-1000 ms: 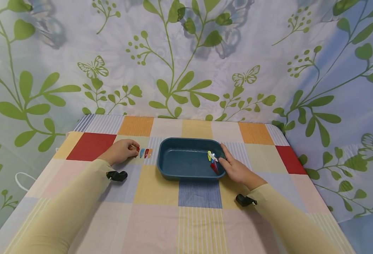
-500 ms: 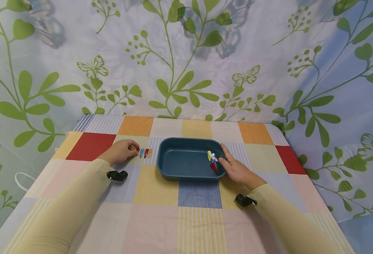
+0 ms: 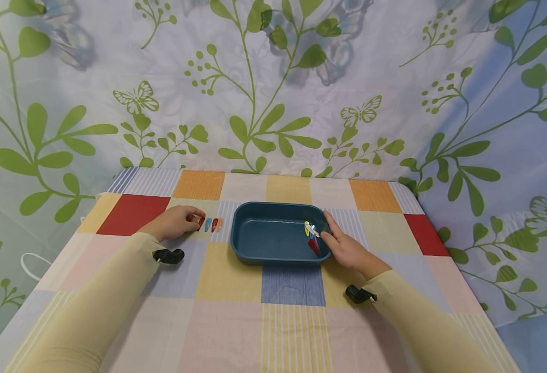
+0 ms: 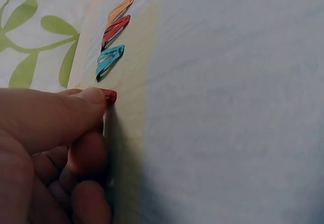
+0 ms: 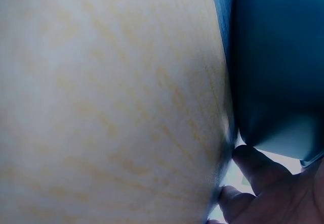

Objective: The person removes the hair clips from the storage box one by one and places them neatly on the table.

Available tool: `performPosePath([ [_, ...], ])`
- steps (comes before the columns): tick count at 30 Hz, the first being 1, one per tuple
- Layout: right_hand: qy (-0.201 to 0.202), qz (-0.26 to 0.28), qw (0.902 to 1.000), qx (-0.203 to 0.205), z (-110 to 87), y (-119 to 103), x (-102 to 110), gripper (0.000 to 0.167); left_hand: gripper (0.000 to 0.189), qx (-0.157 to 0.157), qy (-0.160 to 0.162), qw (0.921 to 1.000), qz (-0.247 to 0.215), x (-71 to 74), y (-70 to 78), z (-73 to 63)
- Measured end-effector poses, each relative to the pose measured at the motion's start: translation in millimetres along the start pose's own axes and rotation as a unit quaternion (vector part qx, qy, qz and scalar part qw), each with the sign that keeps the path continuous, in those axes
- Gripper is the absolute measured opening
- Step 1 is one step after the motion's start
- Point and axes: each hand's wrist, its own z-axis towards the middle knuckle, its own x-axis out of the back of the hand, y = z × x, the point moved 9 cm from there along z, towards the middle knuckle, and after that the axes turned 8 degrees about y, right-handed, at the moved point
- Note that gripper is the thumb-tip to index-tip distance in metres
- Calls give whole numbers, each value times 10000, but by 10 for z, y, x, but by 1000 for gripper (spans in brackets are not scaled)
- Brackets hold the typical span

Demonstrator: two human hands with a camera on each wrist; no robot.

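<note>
At the left end of a short row of snap hair clips, my left hand (image 3: 175,223) pinches a red hair clip (image 4: 111,96) between thumb and fingers, low over the cloth. Beside it lie a blue hair clip (image 3: 208,224), another red hair clip (image 3: 215,225) and an orange hair clip (image 3: 220,225). My right hand (image 3: 348,250) grips the right end of a dark teal tray (image 3: 273,259), thumb over the rim. Inside the tray, near that thumb, several clips overlap, including a yellow clip (image 3: 306,229) and a red clip (image 3: 314,247).
A patchwork-patterned cloth (image 3: 227,331) covers the table. Behind it hangs a curtain (image 3: 273,103) with green leaves and butterflies. A white cable (image 3: 33,264) loops beyond the table's left edge.
My left hand has shifted very slightly, and more of the red clip at its fingertips shows. The right hand and the tray have stayed in place.
</note>
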Motion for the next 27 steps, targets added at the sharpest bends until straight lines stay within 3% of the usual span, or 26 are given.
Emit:
performPosePath([
  [18,-41,54,10000,7,-3,6,-3,68,42,-51,26,9999,127,-3,65,-22],
  [27,-84,52,9999,-17,-7,6,-10,68,46,-170,14,9997,-182,57,83,-55],
])
